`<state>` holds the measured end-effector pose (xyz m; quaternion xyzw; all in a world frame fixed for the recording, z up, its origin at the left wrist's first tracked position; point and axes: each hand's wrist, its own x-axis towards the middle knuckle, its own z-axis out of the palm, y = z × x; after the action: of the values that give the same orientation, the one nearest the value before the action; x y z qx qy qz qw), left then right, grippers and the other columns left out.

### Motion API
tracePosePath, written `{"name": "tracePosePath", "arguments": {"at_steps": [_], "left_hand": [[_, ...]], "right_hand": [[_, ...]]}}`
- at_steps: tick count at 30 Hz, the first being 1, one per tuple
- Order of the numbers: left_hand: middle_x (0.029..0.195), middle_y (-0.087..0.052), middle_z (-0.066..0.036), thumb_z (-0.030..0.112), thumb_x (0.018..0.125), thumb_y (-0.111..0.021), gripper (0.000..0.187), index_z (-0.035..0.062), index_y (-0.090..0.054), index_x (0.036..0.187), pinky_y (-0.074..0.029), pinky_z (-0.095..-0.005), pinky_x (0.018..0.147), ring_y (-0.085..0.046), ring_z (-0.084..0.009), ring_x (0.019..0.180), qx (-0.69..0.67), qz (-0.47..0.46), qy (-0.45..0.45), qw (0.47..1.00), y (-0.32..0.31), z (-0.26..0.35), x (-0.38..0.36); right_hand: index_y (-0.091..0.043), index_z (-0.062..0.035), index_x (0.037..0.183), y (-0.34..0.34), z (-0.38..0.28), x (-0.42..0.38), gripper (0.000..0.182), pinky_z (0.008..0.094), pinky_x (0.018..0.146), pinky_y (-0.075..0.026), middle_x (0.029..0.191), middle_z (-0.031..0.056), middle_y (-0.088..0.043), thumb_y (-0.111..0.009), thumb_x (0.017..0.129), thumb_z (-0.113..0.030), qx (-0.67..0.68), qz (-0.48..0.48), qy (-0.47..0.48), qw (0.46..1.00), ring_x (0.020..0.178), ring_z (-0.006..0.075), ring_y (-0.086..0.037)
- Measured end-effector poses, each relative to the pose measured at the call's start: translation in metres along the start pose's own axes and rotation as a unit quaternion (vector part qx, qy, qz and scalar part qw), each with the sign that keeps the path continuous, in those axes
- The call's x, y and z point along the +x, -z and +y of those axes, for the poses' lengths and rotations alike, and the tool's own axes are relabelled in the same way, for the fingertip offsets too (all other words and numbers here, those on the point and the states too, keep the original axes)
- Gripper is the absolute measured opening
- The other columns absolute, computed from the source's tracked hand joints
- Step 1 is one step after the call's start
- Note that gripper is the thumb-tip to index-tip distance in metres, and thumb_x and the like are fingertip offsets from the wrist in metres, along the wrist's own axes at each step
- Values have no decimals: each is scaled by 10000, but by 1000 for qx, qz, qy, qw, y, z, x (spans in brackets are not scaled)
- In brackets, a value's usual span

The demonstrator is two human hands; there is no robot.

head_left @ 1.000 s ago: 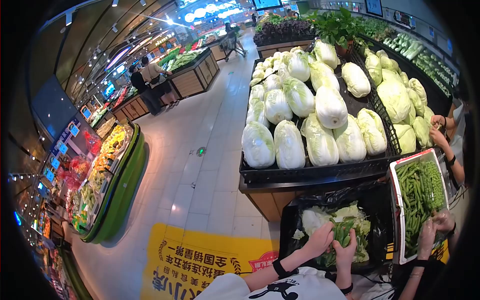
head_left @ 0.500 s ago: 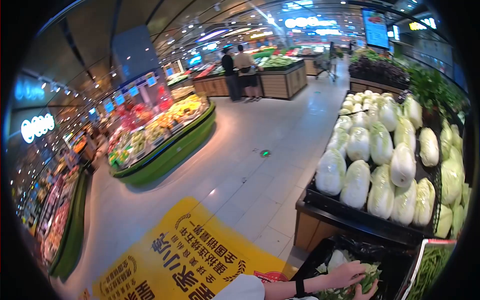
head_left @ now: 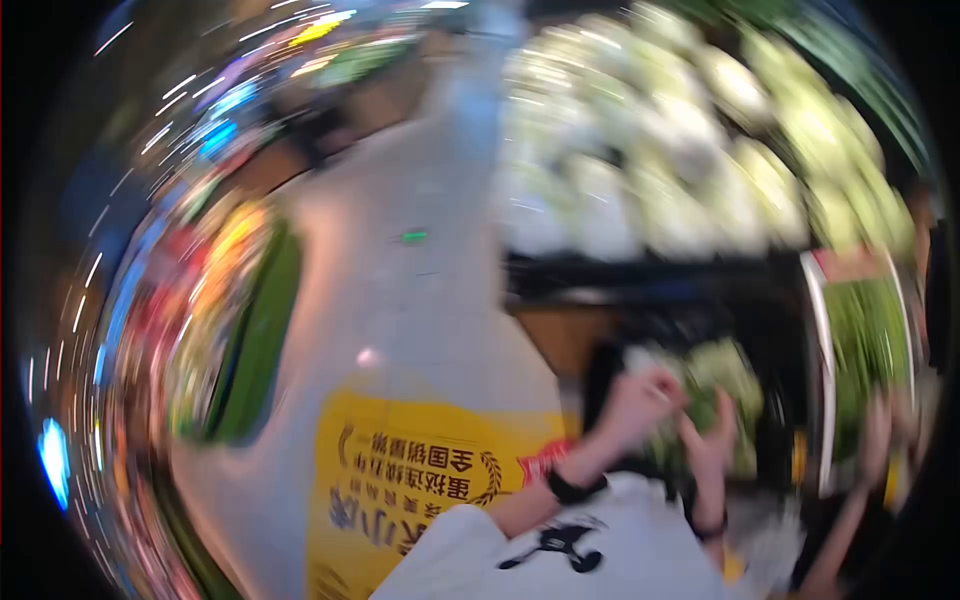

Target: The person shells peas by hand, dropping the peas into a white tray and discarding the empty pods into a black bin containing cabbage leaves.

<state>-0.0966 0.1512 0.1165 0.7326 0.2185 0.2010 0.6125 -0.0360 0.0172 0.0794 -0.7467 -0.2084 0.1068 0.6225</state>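
Observation:
Motion blurs this view. My left hand [head_left: 636, 408], with a black band on the wrist, is closed in a pinch over a black-lined crate [head_left: 597, 385]; whatever lies between its fingertips is too smeared to name. To its right, my right hand [head_left: 712, 440] curls its thumb and fingers around leafy greens [head_left: 703, 406]. Paler green leaves [head_left: 735, 372] fill the crate just behind both hands.
Napa cabbages [head_left: 690, 145] sit on a black-edged stand beyond the crate. A white-edged box of long green vegetables [head_left: 862, 335] stands at right, with another person's hand [head_left: 877, 435] over it. A yellow floor sign [head_left: 400, 415] and a green-sided produce stand [head_left: 262, 330] are at left.
The view has swung down and to the right, so my hands and the crate appear higher and further left. My hands remain at the greens. Another person's hand has come into view at right.

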Motion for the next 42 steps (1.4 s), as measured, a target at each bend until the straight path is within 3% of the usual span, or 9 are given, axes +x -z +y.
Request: {"name": "tracePosePath", "arguments": {"at_steps": [9, 17, 20, 26, 31, 35, 38, 39, 42], "left_hand": [[706, -526, -13, 15, 742, -631, 90, 15, -547, 777, -404, -200, 596, -486, -80, 635, 73, -137, 29, 987, 17, -54, 3], [746, -537, -24, 31, 789, -590, 86, 16, -506, 773, -448, -210, 673, -524, -94, 697, 78, -138, 3, 987, 4, -67, 7], [959, -538, -70, 86, 827, -577, 255, -1, -474, 1044, -461, -256, 739, -541, -132, 858, -50, -235, -11, 971, -4, -68, 7], [1042, -512, -91, 7, 748, -603, 264, -14, -518, 997, -434, -268, 809, -519, -163, 927, -1, -435, -33, 900, 15, -62, 32], [950, -514, -80, -52, 655, -669, 275, -22, -542, 898, -437, -213, 709, -516, -137, 847, 61, -515, -50, 853, 15, -55, 40], [871, -529, -71, -15, 679, -676, 232, -19, -536, 864, -441, -207, 663, -531, -121, 771, 89, -464, -43, 880, 10, -64, 30], [771, -527, -45, 69, 774, -611, 123, 0, -512, 799, -373, -182, 500, -461, -75, 584, 73, -374, -1, 924, -2, -71, 9], [781, -516, -37, 140, 858, -540, 163, 10, -477, 784, -438, -234, 683, -515, -98, 725, 61, -363, 75, 927, -6, -69, 2], [723, -477, -24, 123, 838, -540, 166, 24, -461, 731, -296, -175, 452, -378, -53, 529, 32, -337, 60, 939, -21, -74, -10]], "right_hand": [[-467, -80, 1044, -11, 7, -39, 434, 434, 547, -446, 658, 179, -579, -622, 651, -179, 2, 34, 15, 999, 637, 367, -581], [-475, -71, 1049, -29, 21, -57, 437, 396, 533, -462, 650, 142, -576, -647, 661, -175, 74, 152, -35, 985, 621, 338, -588], [-478, -67, 1040, -24, 21, -62, 427, 375, 532, -468, 653, 138, -581, -660, 669, -175, 85, 181, -33, 979, 614, 337, -588], [-459, -16, 1048, -11, 15, -73, 418, 243, 457, -461, 687, 57, -581, -624, 668, -68, 344, 113, -102, 927, 504, 108, -561], [-451, -14, 1047, -14, 20, -77, 423, 238, 477, -466, 696, 66, -586, -630, 666, -60, 371, 106, -139, 912, 516, 111, -566], [-421, -15, 1081, -10, 31, -77, 492, 232, 509, -469, 751, 56, -594, -676, 669, -105, 452, 181, -122, 865, 586, 89, -574], [-397, -22, 1122, 8, 32, -78, 553, 241, 579, -464, 793, 39, -596, -698, 671, -132, 382, 180, -80, 903, 674, 99, -574], [-397, -26, 1129, 13, 33, -79, 560, 244, 604, -460, 801, 38, -596, -698, 669, -129, 326, 180, -52, 927, 697, 105, -571], [-413, -37, 1127, 28, 29, -89, 556, 245, 652, -452, 804, 45, -585, -696, 656, -124, 332, 178, -85, 922, 742, 111, -562]]}}
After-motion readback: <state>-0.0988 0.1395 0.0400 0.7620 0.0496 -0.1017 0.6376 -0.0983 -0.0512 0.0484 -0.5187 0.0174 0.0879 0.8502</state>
